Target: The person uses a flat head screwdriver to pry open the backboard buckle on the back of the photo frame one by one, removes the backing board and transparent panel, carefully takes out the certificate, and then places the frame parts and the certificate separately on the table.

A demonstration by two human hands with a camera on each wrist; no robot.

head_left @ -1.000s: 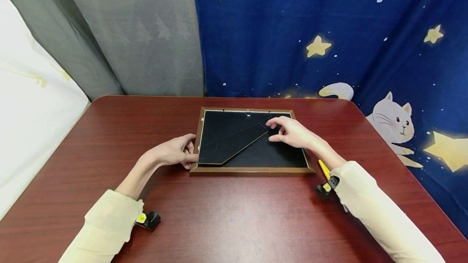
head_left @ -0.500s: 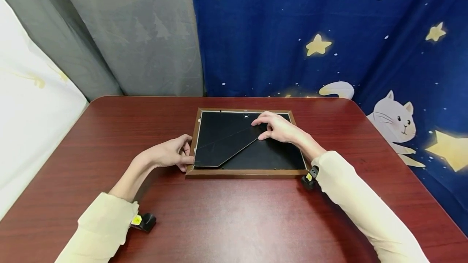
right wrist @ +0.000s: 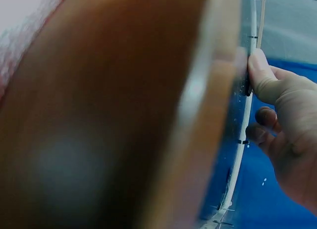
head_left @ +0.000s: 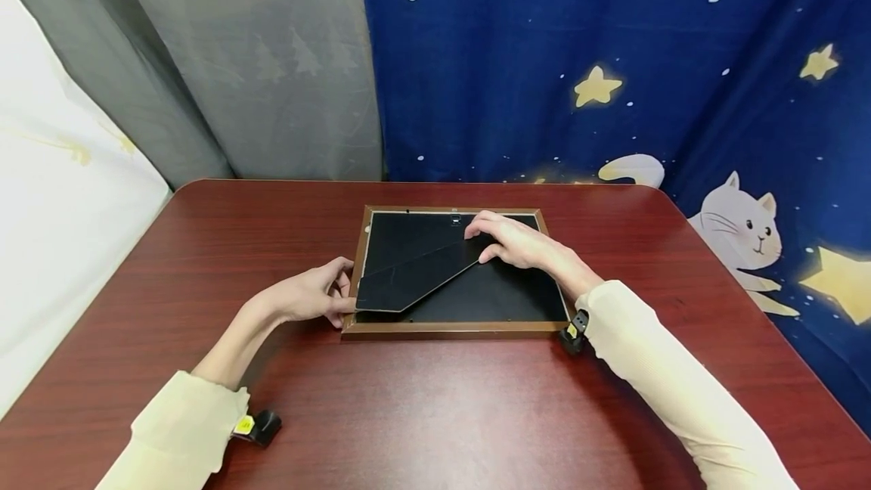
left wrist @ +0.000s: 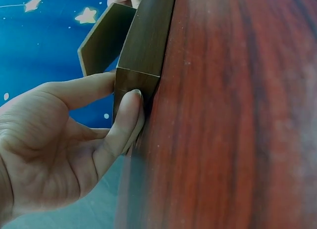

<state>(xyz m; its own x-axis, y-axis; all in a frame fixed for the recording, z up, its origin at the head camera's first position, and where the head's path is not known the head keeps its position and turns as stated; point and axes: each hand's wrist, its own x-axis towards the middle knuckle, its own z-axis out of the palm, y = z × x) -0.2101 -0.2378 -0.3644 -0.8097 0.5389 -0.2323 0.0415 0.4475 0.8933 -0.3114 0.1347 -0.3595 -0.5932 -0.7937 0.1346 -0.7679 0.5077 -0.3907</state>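
A brown picture frame (head_left: pixel 449 330) lies face down on the table, its black backing upward. Attached to that backing is a black stand flap (head_left: pixel 408 282), slanting from lower left to upper right; in the left wrist view the flap (left wrist: pixel 101 43) stands out at an angle from the frame. My left hand (head_left: pixel 306 295) grips the frame's left edge, thumb on top near the flap's wide end and fingers against the side. With thumb and fingers, my right hand (head_left: pixel 513 240) pinches the flap's narrow end. In the right wrist view the frame's near part is badly blurred.
The reddish-brown table (head_left: pixel 435 407) extends around the frame, its far edge close behind. Grey and blue curtains (head_left: pixel 490 59) hang beyond it. A small black wrist camera (head_left: pixel 257 428) sits at the left cuff, another (head_left: pixel 573 335) at the right, beside the frame's near right corner.
My right hand has moved left and taken hold of the flap's narrow end. The frame has shifted slightly left and nearer. A yellow object by my right wrist is now hidden.
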